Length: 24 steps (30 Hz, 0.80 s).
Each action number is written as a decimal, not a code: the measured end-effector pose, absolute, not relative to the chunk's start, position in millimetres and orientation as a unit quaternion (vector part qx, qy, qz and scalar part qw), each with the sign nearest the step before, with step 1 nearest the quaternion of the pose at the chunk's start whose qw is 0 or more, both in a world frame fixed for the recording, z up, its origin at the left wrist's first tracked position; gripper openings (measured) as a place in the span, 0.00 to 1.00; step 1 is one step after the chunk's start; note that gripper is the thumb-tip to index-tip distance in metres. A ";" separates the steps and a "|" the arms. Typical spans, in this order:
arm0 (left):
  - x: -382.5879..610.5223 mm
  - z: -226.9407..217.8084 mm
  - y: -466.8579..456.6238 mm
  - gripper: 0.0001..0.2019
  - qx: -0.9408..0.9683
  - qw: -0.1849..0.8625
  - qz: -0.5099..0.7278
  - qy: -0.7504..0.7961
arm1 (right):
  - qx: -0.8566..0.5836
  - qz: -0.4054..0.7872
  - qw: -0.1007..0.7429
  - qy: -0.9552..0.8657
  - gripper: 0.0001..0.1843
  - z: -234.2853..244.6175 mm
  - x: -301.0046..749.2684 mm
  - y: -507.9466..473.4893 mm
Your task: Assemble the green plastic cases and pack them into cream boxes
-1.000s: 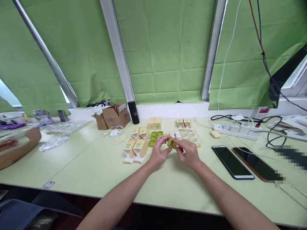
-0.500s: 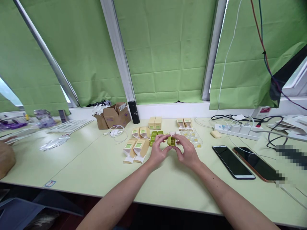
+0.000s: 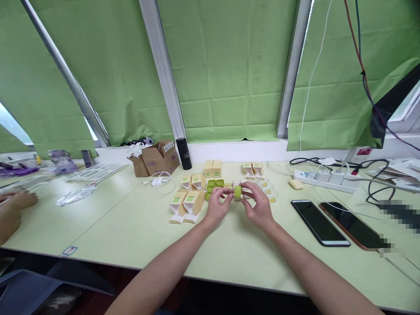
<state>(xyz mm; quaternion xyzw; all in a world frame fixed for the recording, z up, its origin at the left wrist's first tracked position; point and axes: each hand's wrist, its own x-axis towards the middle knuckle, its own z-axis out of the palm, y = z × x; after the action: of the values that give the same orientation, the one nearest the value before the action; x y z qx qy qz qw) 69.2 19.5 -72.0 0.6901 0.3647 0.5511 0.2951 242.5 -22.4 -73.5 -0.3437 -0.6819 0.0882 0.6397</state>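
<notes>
Both my hands meet over the middle of the pale green table (image 3: 138, 236). My left hand (image 3: 217, 207) and my right hand (image 3: 259, 204) pinch a small green case (image 3: 237, 192) between their fingertips, holding it just above the table. Behind my left hand lie several more green cases (image 3: 213, 183). Small clear pieces with yellow marks (image 3: 267, 190) sit behind my right hand. Tan cartons with green labels (image 3: 185, 203) lie opened to the left of my hands.
Two phones (image 3: 320, 222) lie face up at the right, with a power strip (image 3: 324, 179) and cables behind. A cardboard box (image 3: 154, 158) and a black cylinder (image 3: 183, 153) stand at the back. Another person's hand (image 3: 13, 208) rests at the far left.
The green case has turned between my fingers and moved slightly right, its open side no longer facing me. The other person's arm at the left has drawn back, then a hand came forward again.
</notes>
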 end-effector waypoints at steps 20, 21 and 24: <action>71.8 -70.8 22.8 0.19 0.638 0.453 0.529 0.328 | -0.338 0.039 0.595 -0.728 0.25 -81.0 245.8 -19.9; 71.9 -70.0 22.4 0.19 0.635 0.460 0.527 0.327 | -0.338 0.038 0.594 -0.729 0.25 -81.4 245.9 -19.7; 72.4 -68.3 21.3 0.19 0.629 0.474 0.525 0.324 | -0.337 0.035 0.591 -0.732 0.26 -82.2 246.0 -19.1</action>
<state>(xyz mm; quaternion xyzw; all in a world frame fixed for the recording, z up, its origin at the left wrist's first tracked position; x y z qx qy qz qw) 72.4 21.3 -68.3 0.6286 0.3237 0.5246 0.4742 246.0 -19.1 -82.2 -0.3366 -0.7324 0.0348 0.5908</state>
